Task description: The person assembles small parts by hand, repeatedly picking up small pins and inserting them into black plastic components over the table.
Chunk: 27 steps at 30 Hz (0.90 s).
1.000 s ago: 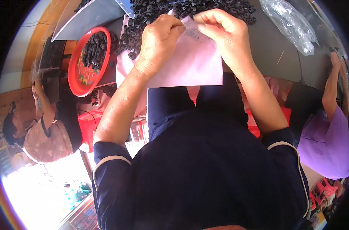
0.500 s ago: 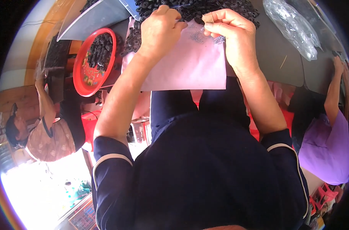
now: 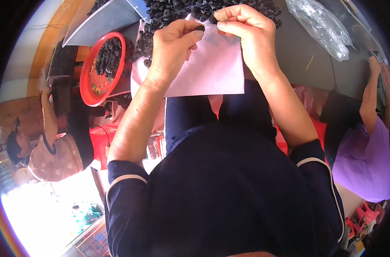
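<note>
My left hand [image 3: 172, 47] pinches a small black plastic piece [image 3: 200, 28] between thumb and forefinger. Facing it, my right hand [image 3: 255, 37] is closed too, its thumb and forefinger together at a dark bit [image 3: 213, 19] too small to make out. A tan wrapping [image 3: 220, 16] seems to cover the right forefinger's tip. Both hands are above a pink cloth [image 3: 212, 79] at the table's near edge. Tiny silvery bits [image 3: 212, 37] lie scattered on the cloth between the hands. Beyond them spreads a heap of small black plastic pieces [image 3: 169, 13].
At the left, a red tray [image 3: 84, 88] holds stacked black pieces [image 3: 109, 58]. A grey-white bin [image 3: 105, 23] stands behind it. A clear plastic bag [image 3: 319, 25] lies on the dark table [image 3: 289, 55] at the right. Other people [image 3: 362, 158] sit on both sides.
My left hand has drawn back from the heap and now shows a black piece in its fingertips. My right hand appears slightly farther left and up, still pinched.
</note>
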Tool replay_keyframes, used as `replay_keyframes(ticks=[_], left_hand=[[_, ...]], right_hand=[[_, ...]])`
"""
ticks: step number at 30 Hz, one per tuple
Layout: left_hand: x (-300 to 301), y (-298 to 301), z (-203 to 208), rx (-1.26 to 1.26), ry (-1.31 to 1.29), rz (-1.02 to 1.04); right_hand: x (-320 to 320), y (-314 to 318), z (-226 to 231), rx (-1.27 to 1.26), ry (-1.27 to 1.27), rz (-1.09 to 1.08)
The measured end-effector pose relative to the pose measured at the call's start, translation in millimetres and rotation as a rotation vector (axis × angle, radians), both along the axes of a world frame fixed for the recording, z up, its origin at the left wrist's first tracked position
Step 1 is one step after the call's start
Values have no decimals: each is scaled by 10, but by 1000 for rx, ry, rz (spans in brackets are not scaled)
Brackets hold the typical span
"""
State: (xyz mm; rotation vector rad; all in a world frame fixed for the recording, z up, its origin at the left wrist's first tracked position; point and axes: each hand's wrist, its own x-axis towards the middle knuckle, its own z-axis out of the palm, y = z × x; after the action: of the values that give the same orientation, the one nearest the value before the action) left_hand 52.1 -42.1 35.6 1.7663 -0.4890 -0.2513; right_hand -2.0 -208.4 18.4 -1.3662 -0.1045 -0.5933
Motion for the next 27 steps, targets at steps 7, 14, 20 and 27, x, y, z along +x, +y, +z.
replay_keyframes(ticks=[7,14,20,27], left_hand=[[-246,68,-15,-163,98,32],[-323,159,-128,-279,187,74],[-419,345,-196,-321,240,176],[-490,374,-192,-305,169,135]], right_hand=[[-82,136,119,-64,59,60],[-87,289,25,-472,-126,-64],[-60,403,101,-986,-390,-143],[563,512,304,-1364,-74,-103]])
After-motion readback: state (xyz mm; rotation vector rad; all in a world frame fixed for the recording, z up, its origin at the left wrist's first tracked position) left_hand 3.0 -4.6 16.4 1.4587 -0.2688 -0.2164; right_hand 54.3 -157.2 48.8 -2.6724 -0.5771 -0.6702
